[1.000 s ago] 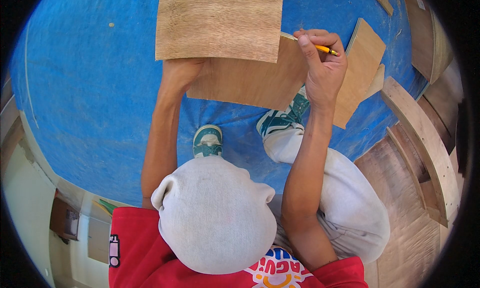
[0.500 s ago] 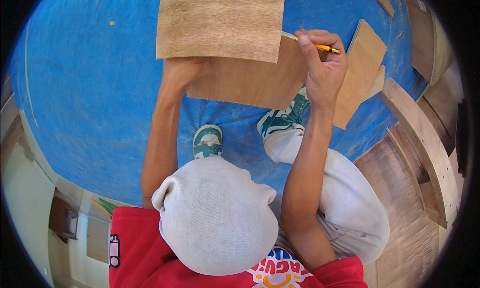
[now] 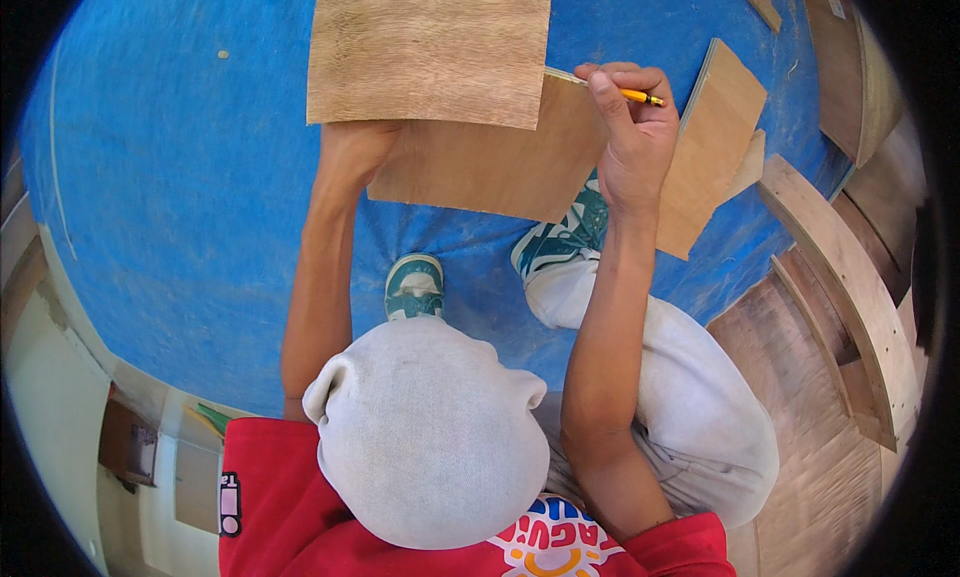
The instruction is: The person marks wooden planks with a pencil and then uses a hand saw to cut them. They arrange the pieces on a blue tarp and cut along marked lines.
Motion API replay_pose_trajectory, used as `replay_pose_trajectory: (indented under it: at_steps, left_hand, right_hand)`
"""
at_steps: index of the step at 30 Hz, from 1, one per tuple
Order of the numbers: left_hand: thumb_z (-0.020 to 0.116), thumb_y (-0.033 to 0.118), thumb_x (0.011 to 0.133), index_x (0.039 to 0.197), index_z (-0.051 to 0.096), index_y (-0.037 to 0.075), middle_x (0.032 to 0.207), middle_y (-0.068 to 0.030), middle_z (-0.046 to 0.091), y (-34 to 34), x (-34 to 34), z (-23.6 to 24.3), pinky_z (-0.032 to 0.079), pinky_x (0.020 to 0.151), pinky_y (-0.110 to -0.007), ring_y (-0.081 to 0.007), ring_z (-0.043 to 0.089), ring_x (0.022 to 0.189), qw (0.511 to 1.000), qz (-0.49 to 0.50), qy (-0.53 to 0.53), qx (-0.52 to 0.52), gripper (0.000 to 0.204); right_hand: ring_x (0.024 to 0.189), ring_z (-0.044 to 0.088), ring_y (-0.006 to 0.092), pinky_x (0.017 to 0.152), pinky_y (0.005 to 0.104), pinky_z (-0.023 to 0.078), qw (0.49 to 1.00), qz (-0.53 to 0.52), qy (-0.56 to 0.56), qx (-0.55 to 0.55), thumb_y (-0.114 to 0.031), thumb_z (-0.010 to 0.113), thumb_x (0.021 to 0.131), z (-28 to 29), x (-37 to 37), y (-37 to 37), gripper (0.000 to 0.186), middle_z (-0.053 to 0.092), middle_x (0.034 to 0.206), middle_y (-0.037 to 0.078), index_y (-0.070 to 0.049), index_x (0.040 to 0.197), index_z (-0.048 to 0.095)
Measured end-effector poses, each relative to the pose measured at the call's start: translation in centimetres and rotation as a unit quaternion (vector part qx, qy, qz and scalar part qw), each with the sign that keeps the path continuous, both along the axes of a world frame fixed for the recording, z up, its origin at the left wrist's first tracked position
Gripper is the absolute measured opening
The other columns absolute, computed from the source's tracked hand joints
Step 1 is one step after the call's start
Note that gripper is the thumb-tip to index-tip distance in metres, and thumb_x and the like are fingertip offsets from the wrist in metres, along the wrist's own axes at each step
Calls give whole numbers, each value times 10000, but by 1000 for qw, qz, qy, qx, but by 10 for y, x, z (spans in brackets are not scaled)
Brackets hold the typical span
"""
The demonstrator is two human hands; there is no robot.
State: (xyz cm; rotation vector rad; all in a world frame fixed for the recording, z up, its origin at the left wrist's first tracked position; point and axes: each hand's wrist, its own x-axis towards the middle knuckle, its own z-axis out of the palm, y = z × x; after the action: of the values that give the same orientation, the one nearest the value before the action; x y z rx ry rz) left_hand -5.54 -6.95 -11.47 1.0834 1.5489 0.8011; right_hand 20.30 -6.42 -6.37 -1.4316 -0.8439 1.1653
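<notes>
My right hand (image 3: 630, 137) is closed on a yellow pencil (image 3: 643, 98), its tip at the right edge of a flat plywood board (image 3: 500, 172) lying on the blue floor sheet. A lighter plywood panel (image 3: 430, 47) overlaps that board from above. My left hand (image 3: 355, 147) reaches under the lighter panel's lower edge and holds it; the fingers are hidden beneath it. My two green-and-white shoes (image 3: 415, 287) (image 3: 565, 242) stand just below the boards.
A smaller plywood piece (image 3: 715, 142) lies at a slant right of my right hand. A blue floor sheet (image 3: 170, 177) covers the ground. Wooden planks and frames (image 3: 850, 277) are stacked along the right edge, over a wooden floor (image 3: 800, 457).
</notes>
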Motion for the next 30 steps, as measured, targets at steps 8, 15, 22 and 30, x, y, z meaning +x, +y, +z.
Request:
replay_pose_trajectory:
  at_steps: [8, 15, 22, 30]
  left_hand:
    - [803, 57, 880, 1235, 682, -15, 1219, -129, 709, -9, 0, -51, 538, 930, -370, -240, 664, 1113, 997, 49, -12, -65, 382]
    - [814, 56, 847, 1325, 600, -20, 1337, -153, 647, -11, -5, -82, 500, 997, -381, -271, 627, 1182, 998, 27, 59, -10, 530]
    - [876, 159, 829, 1323, 585, 1, 1364, -124, 616, -7, -19, -25, 457, 1050, -398, -265, 599, 1225, 992, -117, 33, 38, 595]
    - [680, 358, 1051, 1155, 612, -28, 1005, -62, 711, 22, -27, -42, 490, 837, -259, -73, 605, 905, 981, 127, -120, -83, 406]
  right_hand:
    - [958, 690, 167, 848, 294, 528, 975, -93, -141, -142, -192, 451, 1095, -46, 16, -20, 357, 753, 1029, 112, 34, 1081, 728]
    - [869, 623, 121, 760, 318, 510, 979, -1, -48, -196, -422, 563, 1088, -96, 0, -44, 501, 747, 996, 71, 45, 1166, 726]
    - [754, 600, 132, 710, 320, 494, 960, -17, -179, -216, -421, 625, 1059, -93, -11, -25, 467, 717, 848, 71, 17, 1172, 741]
    - [725, 639, 202, 685, 367, 507, 956, -16, -246, -160, -391, 670, 1026, -104, -10, 27, 440, 717, 832, 130, 28, 1140, 740]
